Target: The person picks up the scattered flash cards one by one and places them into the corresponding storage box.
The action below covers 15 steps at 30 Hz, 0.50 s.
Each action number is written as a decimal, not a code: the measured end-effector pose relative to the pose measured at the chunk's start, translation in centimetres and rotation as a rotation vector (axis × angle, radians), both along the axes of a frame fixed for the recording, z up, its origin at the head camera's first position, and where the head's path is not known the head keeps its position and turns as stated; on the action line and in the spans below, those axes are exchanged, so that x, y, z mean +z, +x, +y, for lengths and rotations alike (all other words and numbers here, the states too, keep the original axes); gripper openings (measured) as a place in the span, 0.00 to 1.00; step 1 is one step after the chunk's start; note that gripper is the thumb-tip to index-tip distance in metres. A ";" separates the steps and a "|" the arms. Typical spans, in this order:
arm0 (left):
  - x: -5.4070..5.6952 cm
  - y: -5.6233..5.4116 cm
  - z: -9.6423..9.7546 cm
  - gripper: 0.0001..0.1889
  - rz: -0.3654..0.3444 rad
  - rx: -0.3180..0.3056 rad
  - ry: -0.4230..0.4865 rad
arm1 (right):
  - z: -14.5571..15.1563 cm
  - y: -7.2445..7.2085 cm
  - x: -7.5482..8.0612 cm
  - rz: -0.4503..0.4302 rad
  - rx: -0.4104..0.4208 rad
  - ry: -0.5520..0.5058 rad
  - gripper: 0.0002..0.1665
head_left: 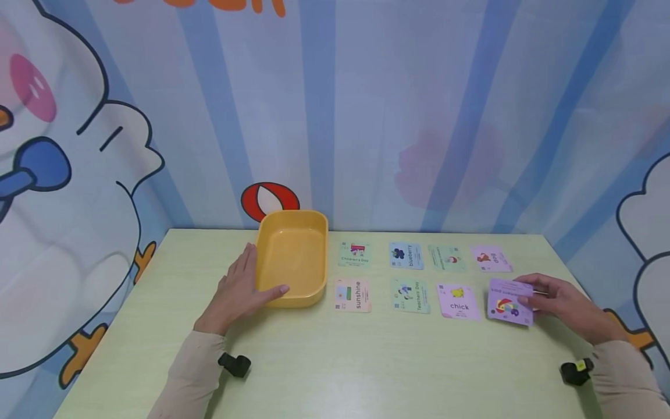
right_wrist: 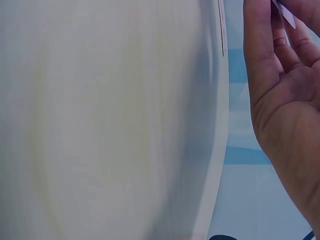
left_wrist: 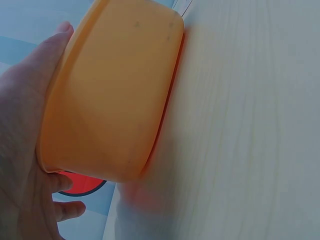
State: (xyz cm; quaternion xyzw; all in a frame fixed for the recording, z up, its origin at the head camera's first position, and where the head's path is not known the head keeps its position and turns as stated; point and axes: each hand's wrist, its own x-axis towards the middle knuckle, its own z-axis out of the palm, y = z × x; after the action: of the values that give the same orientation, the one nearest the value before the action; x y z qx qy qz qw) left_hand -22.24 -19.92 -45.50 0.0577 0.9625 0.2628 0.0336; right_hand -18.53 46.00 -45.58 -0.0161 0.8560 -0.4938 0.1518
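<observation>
My right hand (head_left: pixel 562 305) pinches a purple picture card (head_left: pixel 508 304) at its right edge, with the thumb on its printed face. That card, showing a colourful picture and upside-down print, is tilted just over the table. In the right wrist view only a pale corner of the card (right_wrist: pixel 286 14) shows between the fingers. My left hand (head_left: pixel 238 291) lies against the near left corner of a yellow plastic tray (head_left: pixel 293 302). Its fingers extend along the left side and its thumb reaches over the near rim. The left wrist view shows the tray's outer wall (left_wrist: pixel 115 90) beside the palm.
Two rows of cards lie right of the tray, among them a sunshine card (head_left: pixel 361 295), a chick card (head_left: pixel 459 301), a blueberry card (head_left: pixel 405 256) and a dog card (head_left: pixel 491 258). The pale table (head_left: pixel 335 366) meets a printed cloth backdrop (head_left: pixel 361 116) behind.
</observation>
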 end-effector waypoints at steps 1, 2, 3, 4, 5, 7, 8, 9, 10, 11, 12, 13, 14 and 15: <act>0.0 0.0 0.0 0.71 0.001 0.000 0.001 | 0.0 0.0 -0.1 -0.001 0.003 -0.007 0.34; 0.0 0.0 0.0 0.71 0.001 0.000 0.001 | 0.0 0.0 -0.1 -0.002 0.005 -0.013 0.34; 0.0 0.0 0.0 0.71 0.002 0.001 0.001 | 0.1 -0.1 -0.1 -0.002 0.008 -0.017 0.34; 0.0 0.0 0.1 0.71 0.002 0.002 0.002 | 0.1 -0.1 -0.2 -0.003 0.009 -0.020 0.34; 0.0 0.0 0.1 0.71 0.003 0.002 0.002 | 0.0 -0.1 -0.2 -0.002 0.009 -0.020 0.34; -0.1 0.0 0.1 0.71 0.006 0.004 0.001 | 0.0 -0.2 -0.2 0.000 0.009 -0.013 0.35; -0.1 0.0 0.1 0.71 0.006 0.005 0.001 | -0.1 -0.2 -0.1 0.003 0.009 -0.006 0.35; -0.1 0.0 0.1 0.71 0.007 0.005 0.001 | -0.2 -0.2 -0.1 0.005 0.007 -0.003 0.36; -0.1 0.1 0.1 0.71 0.009 0.005 0.001 | -0.3 -0.2 0.0 0.008 0.005 0.003 0.36; -0.1 0.0 0.1 0.71 0.010 0.005 0.001 | -0.4 -0.3 0.0 0.010 0.002 0.008 0.36; -0.1 0.1 0.1 0.71 0.010 0.004 0.001 | -0.6 -0.3 0.0 0.010 -0.003 0.008 0.36; -0.1 0.1 0.0 0.71 0.010 0.004 0.001 | -0.7 -0.3 0.1 0.011 -0.008 0.010 0.36; -0.1 0.1 0.0 0.71 0.010 0.003 0.000 | -0.8 -0.3 0.1 0.017 -0.001 0.015 0.36; -0.1 0.0 0.0 0.71 0.011 0.003 0.001 | -0.9 -0.3 0.1 0.019 -0.004 0.018 0.36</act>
State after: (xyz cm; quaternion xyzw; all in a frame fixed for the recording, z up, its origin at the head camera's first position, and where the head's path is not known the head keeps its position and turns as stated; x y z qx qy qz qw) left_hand -22.20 -19.89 -45.61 0.0577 0.9627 0.2629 0.0278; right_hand -18.85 45.11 -45.45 -0.0176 0.8619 -0.4863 0.1429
